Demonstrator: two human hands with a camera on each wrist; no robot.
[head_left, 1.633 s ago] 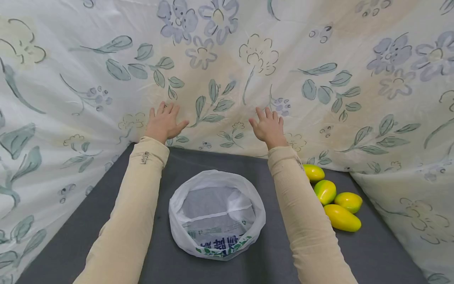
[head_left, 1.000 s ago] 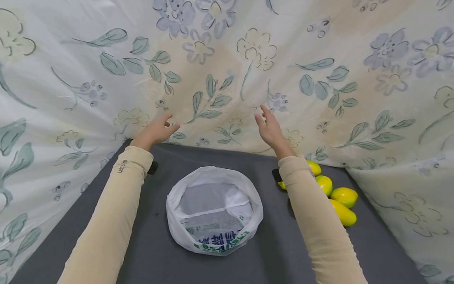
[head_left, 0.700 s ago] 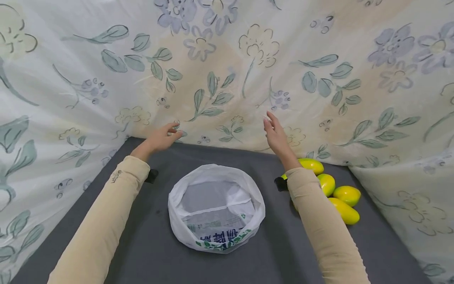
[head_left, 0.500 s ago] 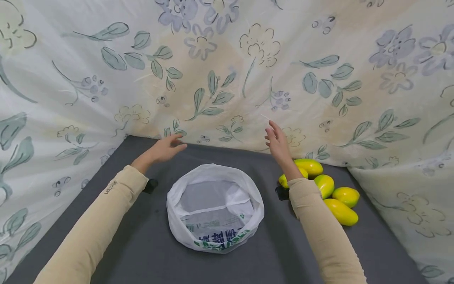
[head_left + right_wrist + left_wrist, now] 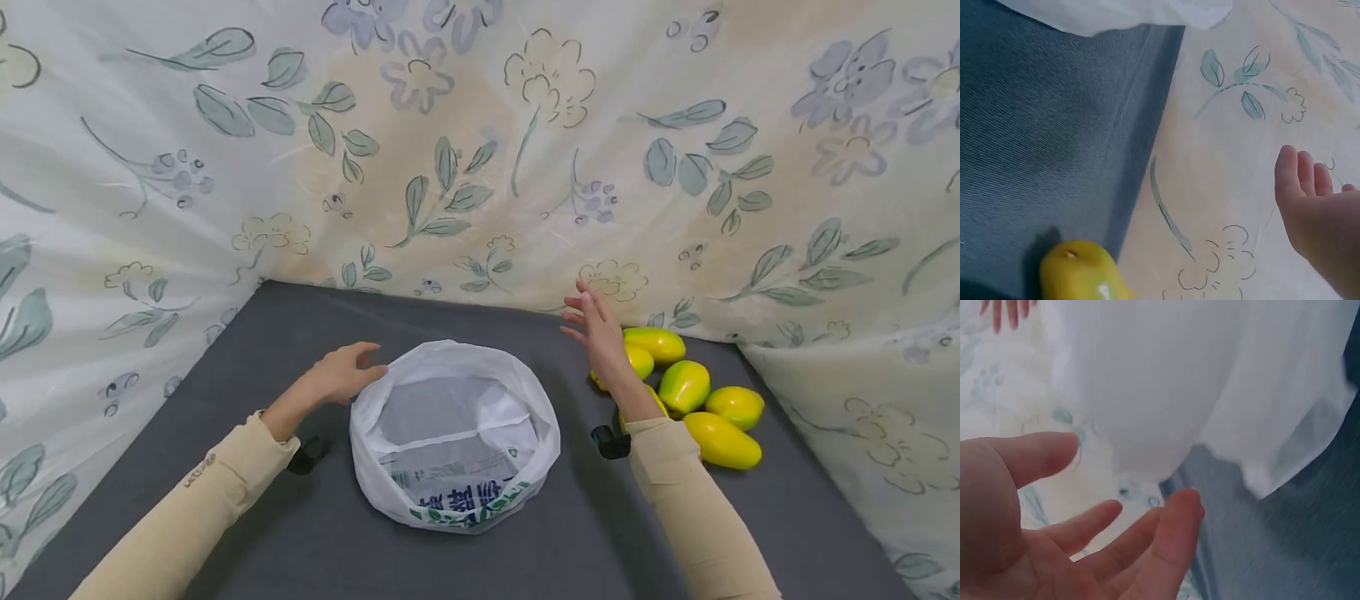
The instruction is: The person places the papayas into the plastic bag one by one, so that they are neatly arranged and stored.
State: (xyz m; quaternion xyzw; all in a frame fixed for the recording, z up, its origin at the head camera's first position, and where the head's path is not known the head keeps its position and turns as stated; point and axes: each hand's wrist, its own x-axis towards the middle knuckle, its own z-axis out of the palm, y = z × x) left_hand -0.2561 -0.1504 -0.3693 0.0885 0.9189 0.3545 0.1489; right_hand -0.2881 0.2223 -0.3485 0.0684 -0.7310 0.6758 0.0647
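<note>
A white plastic bag [image 5: 455, 508] with blue and green print stands with its mouth spread wide on the dark grey table. My left hand [image 5: 339, 375] is at the bag's left rim, thumb and fingers apart with nothing between them; whether it touches the rim I cannot tell. In the left wrist view the fingers [image 5: 1175, 537] are loosely bent beside the white plastic. My right hand [image 5: 600, 337] is held up in front of the mangoes [image 5: 685, 388], fingers extended and holding nothing. Several yellow-green mangoes lie in a group at the right, some partly hidden behind the right forearm.
A floral cloth [image 5: 480, 167] hangs behind the table and down both sides. Black wrist cameras show under the left cuff [image 5: 255, 454] and right cuff [image 5: 663, 433]. In the right wrist view one mango [image 5: 1082, 275] lies near the table edge.
Both hands have come back from the rear cloth. The left moved down toward the bag's left rim, the right down and rightward toward the mangoes. The bag stayed in place.
</note>
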